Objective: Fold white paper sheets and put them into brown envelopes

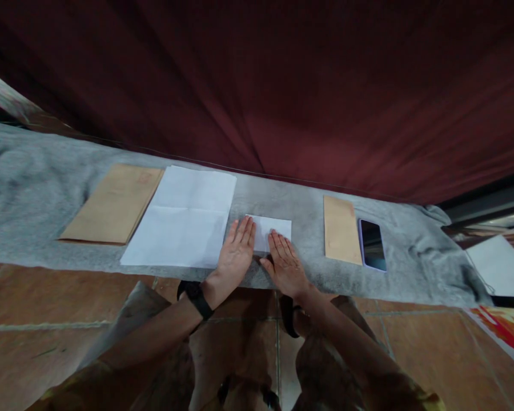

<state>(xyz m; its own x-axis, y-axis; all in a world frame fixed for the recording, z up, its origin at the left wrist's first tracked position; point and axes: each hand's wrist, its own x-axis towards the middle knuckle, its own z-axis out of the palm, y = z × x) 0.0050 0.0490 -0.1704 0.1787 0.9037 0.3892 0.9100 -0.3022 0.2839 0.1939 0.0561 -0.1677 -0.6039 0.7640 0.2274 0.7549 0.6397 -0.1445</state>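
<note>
A small folded sheet of white paper lies flat in front of me on the grey cloth. My left hand rests on its left end, fingers stretched out and pointing away from me. On its right part lies my right hand, palm down with the fingers extended and the thumb apart. Neither hand grips anything. Left of my hands is a stack of larger white sheets with a crease across it. Beside that stack, partly under its edge, lie brown envelopes. One smaller brown envelope lies to the right.
A phone with a purple edge lies by the right envelope. The long narrow surface is covered with grey cloth, bunched at both ends. A dark red curtain hangs behind it. Tiled floor shows below.
</note>
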